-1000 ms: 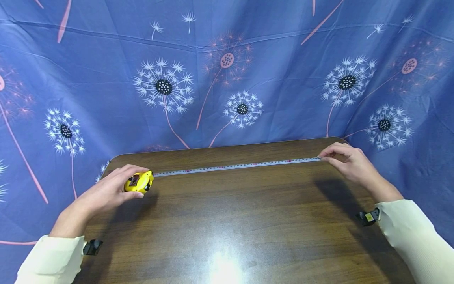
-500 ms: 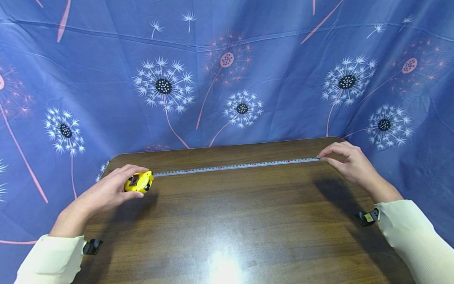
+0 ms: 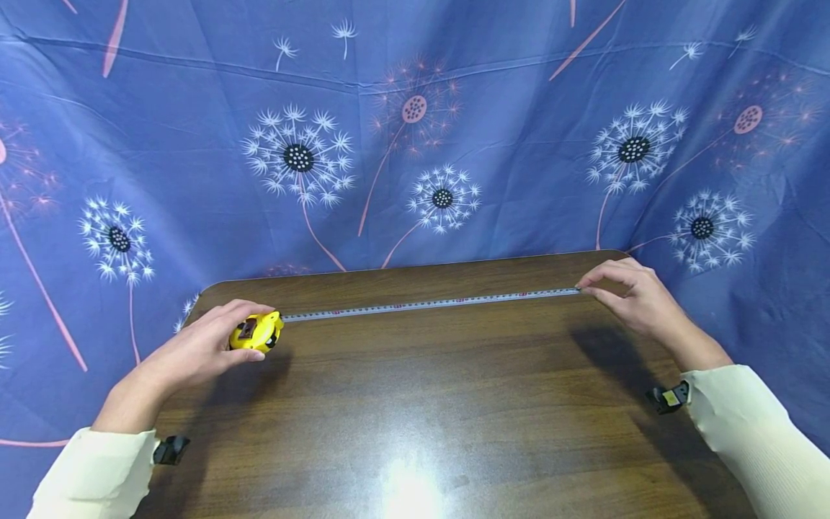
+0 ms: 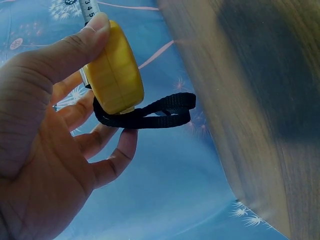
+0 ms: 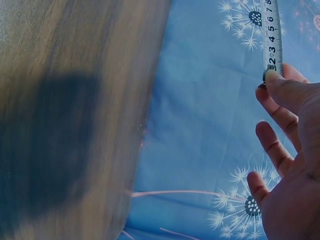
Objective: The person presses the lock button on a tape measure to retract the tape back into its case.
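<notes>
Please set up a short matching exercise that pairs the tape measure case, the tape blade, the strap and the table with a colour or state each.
1. tape measure case
2. tape blade
3. strap
4. table

a. dark brown wood
b. yellow, gripped by the left hand
c. black, looped
d. stretched out, its end pinched by the right hand

Pairs: 1-b, 2-d, 3-c, 4-a

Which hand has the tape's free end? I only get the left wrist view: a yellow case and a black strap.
Observer: The right hand pinches the free end at the table's far right.
Operator: Is the tape pulled out far?
Observer: Yes, the tape runs along the far edge of the table from the case in the left hand.
Operator: Which numbers sit at the free end?
Observer: The low ones, two and three, by the fingertips.
</notes>
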`<action>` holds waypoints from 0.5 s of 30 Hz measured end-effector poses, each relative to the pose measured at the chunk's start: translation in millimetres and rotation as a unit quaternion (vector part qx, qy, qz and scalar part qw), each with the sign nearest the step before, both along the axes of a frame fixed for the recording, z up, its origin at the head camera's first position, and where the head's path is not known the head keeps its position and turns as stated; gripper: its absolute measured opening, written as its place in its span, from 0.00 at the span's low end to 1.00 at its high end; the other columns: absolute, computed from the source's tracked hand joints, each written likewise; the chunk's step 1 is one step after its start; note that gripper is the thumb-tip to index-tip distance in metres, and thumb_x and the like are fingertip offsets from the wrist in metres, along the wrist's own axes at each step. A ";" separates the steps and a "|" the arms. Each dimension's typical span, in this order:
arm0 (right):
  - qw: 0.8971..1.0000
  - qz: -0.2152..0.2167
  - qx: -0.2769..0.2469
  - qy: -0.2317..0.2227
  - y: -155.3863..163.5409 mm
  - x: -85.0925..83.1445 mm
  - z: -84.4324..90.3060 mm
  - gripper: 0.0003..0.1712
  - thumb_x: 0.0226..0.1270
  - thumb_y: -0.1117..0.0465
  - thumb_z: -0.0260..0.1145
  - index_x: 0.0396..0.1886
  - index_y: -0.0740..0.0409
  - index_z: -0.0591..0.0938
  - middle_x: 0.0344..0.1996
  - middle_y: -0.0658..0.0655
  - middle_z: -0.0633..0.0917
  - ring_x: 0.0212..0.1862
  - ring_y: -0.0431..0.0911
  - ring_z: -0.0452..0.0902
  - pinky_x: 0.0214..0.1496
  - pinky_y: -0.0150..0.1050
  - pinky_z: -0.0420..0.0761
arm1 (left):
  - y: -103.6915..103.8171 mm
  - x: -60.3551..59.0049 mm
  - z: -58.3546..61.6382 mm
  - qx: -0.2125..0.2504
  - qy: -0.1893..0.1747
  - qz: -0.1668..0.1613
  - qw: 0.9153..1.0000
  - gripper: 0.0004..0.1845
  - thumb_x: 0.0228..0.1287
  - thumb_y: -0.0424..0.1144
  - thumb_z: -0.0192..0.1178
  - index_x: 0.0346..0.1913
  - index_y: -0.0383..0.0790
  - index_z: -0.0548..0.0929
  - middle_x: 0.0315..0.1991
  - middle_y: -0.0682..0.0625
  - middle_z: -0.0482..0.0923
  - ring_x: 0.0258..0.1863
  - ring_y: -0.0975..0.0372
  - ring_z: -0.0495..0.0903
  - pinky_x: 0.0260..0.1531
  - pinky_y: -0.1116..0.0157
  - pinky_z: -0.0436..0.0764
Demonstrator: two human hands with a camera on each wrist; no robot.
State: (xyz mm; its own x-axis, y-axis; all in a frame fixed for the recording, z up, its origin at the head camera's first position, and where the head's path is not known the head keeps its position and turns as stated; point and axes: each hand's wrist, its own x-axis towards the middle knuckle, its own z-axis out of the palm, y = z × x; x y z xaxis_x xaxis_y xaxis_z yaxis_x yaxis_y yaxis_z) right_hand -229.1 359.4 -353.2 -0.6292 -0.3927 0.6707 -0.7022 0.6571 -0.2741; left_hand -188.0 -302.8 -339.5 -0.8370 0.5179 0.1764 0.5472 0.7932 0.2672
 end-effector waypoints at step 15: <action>1.000 -0.004 -0.004 -0.009 -6.8 2.4 -4.0 0.23 0.48 0.83 0.76 0.34 0.52 0.89 0.34 0.49 0.89 0.44 0.35 0.74 0.50 0.28 0.64 | 2.8 -0.9 1.7 0.001 0.018 -0.009 1.000 0.39 0.54 0.40 0.80 0.69 0.41 0.75 0.60 0.45 0.78 0.54 0.47 0.77 0.52 0.44 0.73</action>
State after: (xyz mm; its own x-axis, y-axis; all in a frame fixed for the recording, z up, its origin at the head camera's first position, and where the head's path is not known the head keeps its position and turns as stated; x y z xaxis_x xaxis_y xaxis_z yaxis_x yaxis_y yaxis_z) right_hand -226.6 352.6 -357.2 -0.6451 -0.3813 0.6621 -0.6911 0.6609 -0.2927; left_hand -189.0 -300.1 -337.7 -0.8211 0.5318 0.2074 0.5700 0.7831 0.2488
